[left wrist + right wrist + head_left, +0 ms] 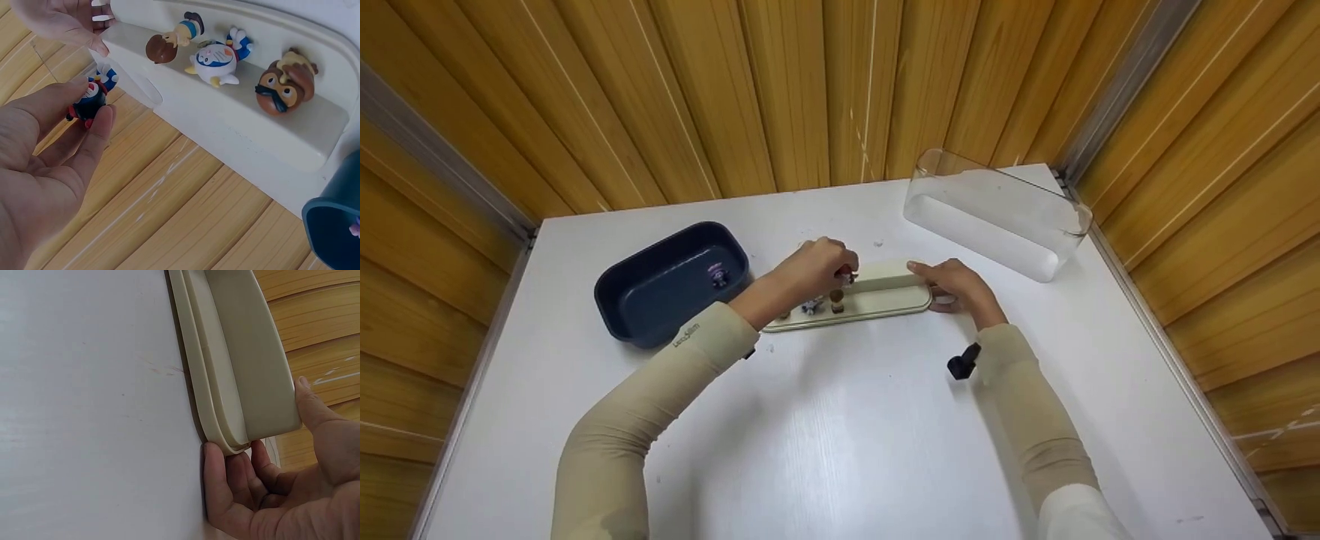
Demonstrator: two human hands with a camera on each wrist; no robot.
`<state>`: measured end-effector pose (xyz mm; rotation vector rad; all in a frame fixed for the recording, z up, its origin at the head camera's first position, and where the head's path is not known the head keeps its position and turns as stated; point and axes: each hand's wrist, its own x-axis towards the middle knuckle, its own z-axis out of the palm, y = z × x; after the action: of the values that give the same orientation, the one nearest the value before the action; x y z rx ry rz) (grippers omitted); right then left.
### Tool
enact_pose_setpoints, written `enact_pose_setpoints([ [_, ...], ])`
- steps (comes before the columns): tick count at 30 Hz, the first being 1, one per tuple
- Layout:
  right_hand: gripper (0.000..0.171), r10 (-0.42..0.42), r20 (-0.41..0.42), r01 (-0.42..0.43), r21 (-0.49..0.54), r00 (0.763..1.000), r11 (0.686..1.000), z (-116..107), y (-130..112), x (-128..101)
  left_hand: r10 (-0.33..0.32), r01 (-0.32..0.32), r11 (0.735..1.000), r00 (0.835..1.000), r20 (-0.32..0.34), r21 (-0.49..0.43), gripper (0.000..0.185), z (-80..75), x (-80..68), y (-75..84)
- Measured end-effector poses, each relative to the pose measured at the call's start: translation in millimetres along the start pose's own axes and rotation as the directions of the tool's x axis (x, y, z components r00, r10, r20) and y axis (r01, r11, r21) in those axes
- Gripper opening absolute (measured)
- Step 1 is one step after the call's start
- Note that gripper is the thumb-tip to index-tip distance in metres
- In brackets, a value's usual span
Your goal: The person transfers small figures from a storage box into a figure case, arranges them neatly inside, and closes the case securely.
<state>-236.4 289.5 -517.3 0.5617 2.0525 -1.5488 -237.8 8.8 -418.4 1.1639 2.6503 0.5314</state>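
Overall, the desk point(810, 435) bears a clear case point(997, 204) beyond the right end of the cream stand point(889, 301) and a navy basin point(660, 289) to the stand's left. The right hand point(958, 282) has its grip on that right end. By the stand's middle, the left hand point(816, 268) pinches a dark figurine point(90, 104), probably light, stiff and slick, best held round its widest part.

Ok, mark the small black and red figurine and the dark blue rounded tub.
Small black and red figurine point(91, 104), left wrist view: its black section.
Dark blue rounded tub point(666, 291), head view: bare inner floor.
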Motion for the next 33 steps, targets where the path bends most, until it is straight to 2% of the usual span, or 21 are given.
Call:
enact_pose_setpoints([
  [5,0.068,0.0,0.009,0.0,-0.001,1.0,1.0,0,0,1,-0.012,0.012,1.0,1.0,0.011,-0.027,0.013,4.5,0.6,0.9],
  [18,0.07,-0.02,0.015,0.021,-0.029,1.0,0.999,-1,2,0,0.038,-0.038,0.999,0.999,0.001,0.036,0.01,15.3,7.1,6.2],
  [25,0.069,-0.009,0.002,0.01,-0.025,1.0,1.0,-1,1,2,-0.002,0.002,1.0,1.0,0.031,0.002,0.016,18.0,11.1,9.9],
  [33,0.074,-0.013,-0.007,0.013,-0.005,1.0,1.0,1,2,-1,0.001,-0.002,0.999,1.0,0.018,0.051,0.013,26.3,15.4,12.8],
])
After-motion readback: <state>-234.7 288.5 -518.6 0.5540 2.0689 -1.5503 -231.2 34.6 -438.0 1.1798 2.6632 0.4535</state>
